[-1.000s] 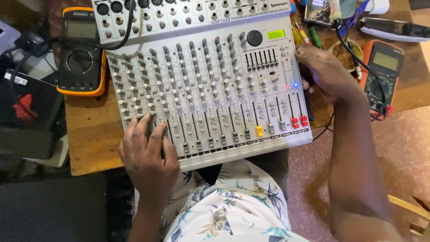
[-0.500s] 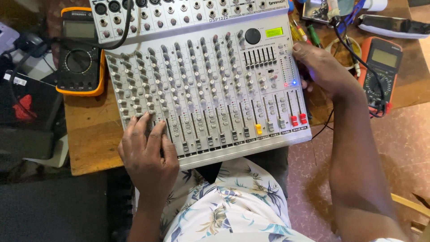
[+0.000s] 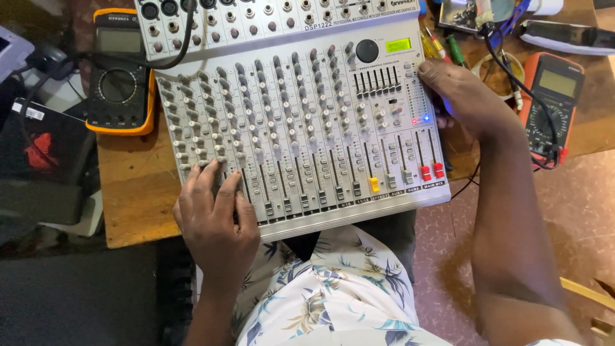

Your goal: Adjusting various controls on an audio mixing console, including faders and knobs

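A silver audio mixer (image 3: 301,109) with rows of knobs and sliders lies tilted on a wooden table (image 3: 138,192), its near edge overhanging toward my lap. My left hand (image 3: 214,221) rests on the mixer's near left corner, fingers spread over the leftmost sliders and the edge. My right hand (image 3: 464,96) grips the mixer's right side, thumb on top beside the small lit lamps, fingers wrapped under the edge. A black cable (image 3: 182,45) is plugged into the top row of sockets.
A yellow-cased multimeter (image 3: 118,83) lies left of the mixer, and an orange one (image 3: 554,99) lies to the right with black leads. Screwdrivers (image 3: 442,48) and a roll of tape (image 3: 496,70) sit behind my right hand. Dark devices (image 3: 38,147) stand at the far left.
My left hand has slid slightly up onto the leftmost sliders. The mixer and my right hand stay nearly still; the view has shifted a little.
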